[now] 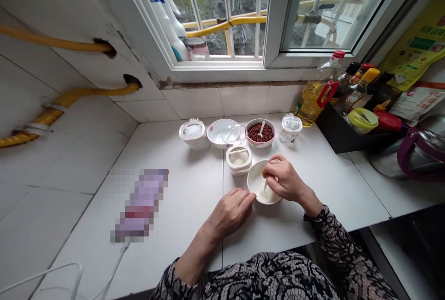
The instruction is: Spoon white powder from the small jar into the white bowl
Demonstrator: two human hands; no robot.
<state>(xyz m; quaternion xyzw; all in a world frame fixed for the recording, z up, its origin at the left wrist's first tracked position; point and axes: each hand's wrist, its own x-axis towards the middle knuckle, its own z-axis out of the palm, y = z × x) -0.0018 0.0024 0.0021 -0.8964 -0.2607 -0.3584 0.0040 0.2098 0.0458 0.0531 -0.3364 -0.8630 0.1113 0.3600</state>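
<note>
Clothing (278, 277) nearest, curled left hand (234, 208) holds bowl (253, 177), right hand (283, 177) pinches spoon (265, 187), labels (353, 98) unreadable.

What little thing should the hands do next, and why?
Perhaps stir gently: the right hand grips a slim white spoon inside a round white bowl with pale contents, while the left hand touches the bowl's rim, which may steady it.

A round white bowl (253, 175) is set upright, right of centre toward the near side — its bottom covered by pale, powdery-looking contents (273, 196). Inside, a small white spoon (265, 188) is held slanting, lower end down — its upper handle hidden.
</note>
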